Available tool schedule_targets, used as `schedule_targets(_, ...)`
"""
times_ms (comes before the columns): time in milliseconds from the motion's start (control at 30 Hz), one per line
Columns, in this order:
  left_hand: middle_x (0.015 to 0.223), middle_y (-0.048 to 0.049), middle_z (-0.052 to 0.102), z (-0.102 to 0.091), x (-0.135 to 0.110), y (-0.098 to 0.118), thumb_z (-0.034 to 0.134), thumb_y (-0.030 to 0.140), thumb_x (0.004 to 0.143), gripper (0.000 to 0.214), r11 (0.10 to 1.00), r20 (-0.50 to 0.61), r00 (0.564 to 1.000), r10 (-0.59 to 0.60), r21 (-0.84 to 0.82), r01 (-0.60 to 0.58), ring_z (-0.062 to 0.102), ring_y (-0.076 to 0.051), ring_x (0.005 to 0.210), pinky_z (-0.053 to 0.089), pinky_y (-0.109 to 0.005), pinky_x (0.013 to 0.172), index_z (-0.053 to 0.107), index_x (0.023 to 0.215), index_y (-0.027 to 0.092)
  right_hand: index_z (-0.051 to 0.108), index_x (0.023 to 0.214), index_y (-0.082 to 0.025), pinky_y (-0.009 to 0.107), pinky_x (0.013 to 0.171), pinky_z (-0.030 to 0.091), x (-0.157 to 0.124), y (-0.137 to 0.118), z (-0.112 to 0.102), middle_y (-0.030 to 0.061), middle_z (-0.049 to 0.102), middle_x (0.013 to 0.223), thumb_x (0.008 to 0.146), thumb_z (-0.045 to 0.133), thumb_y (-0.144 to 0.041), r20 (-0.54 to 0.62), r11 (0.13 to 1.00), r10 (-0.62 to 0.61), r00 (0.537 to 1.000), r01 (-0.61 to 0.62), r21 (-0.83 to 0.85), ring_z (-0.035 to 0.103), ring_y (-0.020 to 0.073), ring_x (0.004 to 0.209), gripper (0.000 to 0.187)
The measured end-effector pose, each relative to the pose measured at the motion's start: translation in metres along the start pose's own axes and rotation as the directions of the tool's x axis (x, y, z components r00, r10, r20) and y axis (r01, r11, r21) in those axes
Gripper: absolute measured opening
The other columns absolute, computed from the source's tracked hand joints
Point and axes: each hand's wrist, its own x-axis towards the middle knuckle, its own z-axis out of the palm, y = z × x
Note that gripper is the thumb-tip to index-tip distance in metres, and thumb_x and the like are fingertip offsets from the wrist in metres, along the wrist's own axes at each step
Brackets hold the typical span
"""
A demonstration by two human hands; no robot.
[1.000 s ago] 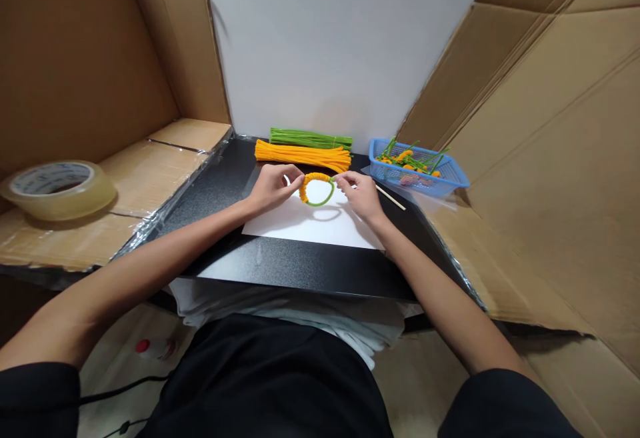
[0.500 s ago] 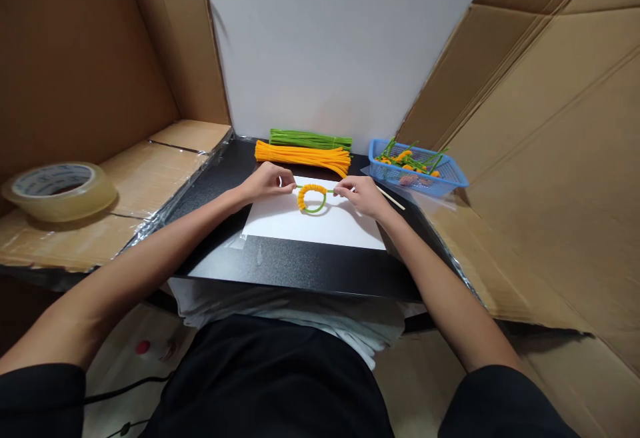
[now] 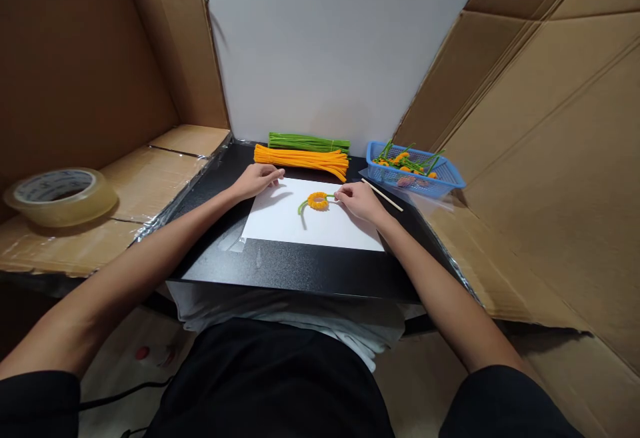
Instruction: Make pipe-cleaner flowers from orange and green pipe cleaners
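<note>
L hand (image 3: 255,181) has let go, open at the white paper sheet (image 3: 300,225) corner; R hand (image 3: 360,201) pinches the green stem (image 3: 330,195) of the pipe-cleaner flower (image 3: 318,201), now lying flat.

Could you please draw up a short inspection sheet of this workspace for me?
Surface: black tabletop under a white paper sheet.
Job's things: orange pipe-cleaner flower with a green stem, on the sheet; orange pipe-cleaner bundle and green pipe-cleaner bundle behind it; blue plastic basket holding finished flowers; wooden stick.
Clutter: clear tape roll on a cardboard ledge.
Grips: left hand open by the sheet; right hand at the stem's end.
Cables: black cable on the floor.
Surroundings: cardboard walls, white board.
</note>
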Motion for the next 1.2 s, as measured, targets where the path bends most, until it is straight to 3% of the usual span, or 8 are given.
schedule_targets(233,0.078,-0.0036,0.073,0.035,-0.013,0.048,0.075,0.045,0.076,0.03,0.99,0.304,0.951,0.061,0.103,-0.096,0.061,-0.016,0.07,0.041,-0.024,0.06,0.076,0.085,0.016,0.075,0.079,-0.015,0.027,0.066,0.04,-0.005,-0.016,0.009,0.0063,0.075,0.077,0.088,0.058,-0.022,-0.087,0.999,0.011,0.996,-0.008,0.033,0.063,0.0164,0.069,0.021)
schedule_targets(400,0.077,-0.004,0.07,0.04,-0.017,0.054,0.066,0.026,0.079,0.016,0.967,0.24,0.97,-0.023,0.251,-0.039,0.06,-0.015,0.068,0.04,-0.025,0.062,0.073,0.086,0.013,0.076,0.088,-0.015,0.026,0.069,0.042,-0.007,-0.019,0.014,0.0054,0.075,0.082,0.09,0.061,-0.02,0.009,0.994,-0.093,0.996,0.093,0.058,0.063,0.0162,0.074,0.016)
schedule_targets(500,0.083,-0.0062,0.071,0.042,-0.018,0.053,0.062,0.025,0.082,0.017,0.938,0.218,0.976,-0.013,0.34,-0.064,0.062,-0.017,0.071,0.042,-0.026,0.064,0.071,0.089,0.013,0.077,0.09,-0.015,0.026,0.071,0.042,-0.008,-0.02,0.017,0.0054,0.076,0.086,0.089,0.065,-0.021,0.06,0.986,-0.159,0.985,0.155,0.058,0.063,0.0162,0.076,0.013)
schedule_targets(667,0.093,-0.0091,0.073,0.047,-0.021,0.05,0.054,0.026,0.092,0.02,0.867,0.192,0.981,-0.017,0.492,-0.081,0.065,-0.022,0.081,0.042,-0.029,0.066,0.068,0.101,0.015,0.078,0.093,-0.015,0.027,0.071,0.042,-0.009,-0.022,0.019,0.0064,0.076,0.086,0.087,0.071,-0.019,0.074,0.987,-0.159,0.985,0.161,-0.016,0.063,0.0168,0.075,0.011)
schedule_targets(900,0.105,-0.0111,0.075,0.053,-0.025,0.057,0.044,0.025,0.099,0.026,0.783,0.244,0.97,0.022,0.599,-0.168,0.069,-0.026,0.092,0.041,-0.03,0.07,0.066,0.111,0.016,0.078,0.093,-0.013,0.03,0.078,0.044,-0.015,-0.036,0.018,0.0122,0.077,0.095,0.093,0.067,-0.018,0.037,0.943,-0.134,0.99,0.139,-0.303,0.067,0.0221,0.087,0.012)
schedule_targets(1000,0.098,-0.0106,0.075,0.043,-0.021,0.053,0.044,0.024,0.099,0.025,0.748,0.3,0.951,0.076,0.613,-0.254,0.068,-0.023,0.083,0.039,-0.029,0.066,0.067,0.109,0.017,0.077,0.093,-0.012,0.031,0.078,0.043,-0.019,-0.039,0.018,0.0134,0.075,0.094,0.096,0.062,-0.02,0.033,0.897,-0.121,0.992,0.123,-0.424,0.066,0.0229,0.087,0.017)
schedule_targets(1100,0.092,-0.0098,0.073,0.016,-0.012,0.035,0.052,0.017,0.092,0.018,0.683,0.397,0.897,0.193,0.602,-0.413,0.066,-0.021,0.08,0.038,-0.028,0.065,0.069,0.097,0.018,0.076,0.092,-0.011,0.031,0.08,0.041,-0.02,-0.035,0.014,0.0149,0.074,0.093,0.099,0.055,-0.017,0.085,0.829,-0.177,0.981,0.194,-0.524,0.064,0.0235,0.09,0.022)
schedule_targets(1200,0.085,-0.0089,0.071,-0.01,-0.005,0.011,0.047,0.016,0.093,0.023,0.657,0.341,0.905,0.254,0.626,-0.42,0.065,-0.02,0.077,0.038,-0.028,0.065,0.069,0.087,0.017,0.076,0.092,-0.009,0.031,0.078,0.04,-0.018,-0.029,0.008,0.0156,0.073,0.094,0.101,0.05,-0.016,0.112,0.802,-0.162,0.98,0.197,-0.564,0.063,0.0235,0.09,0.029)
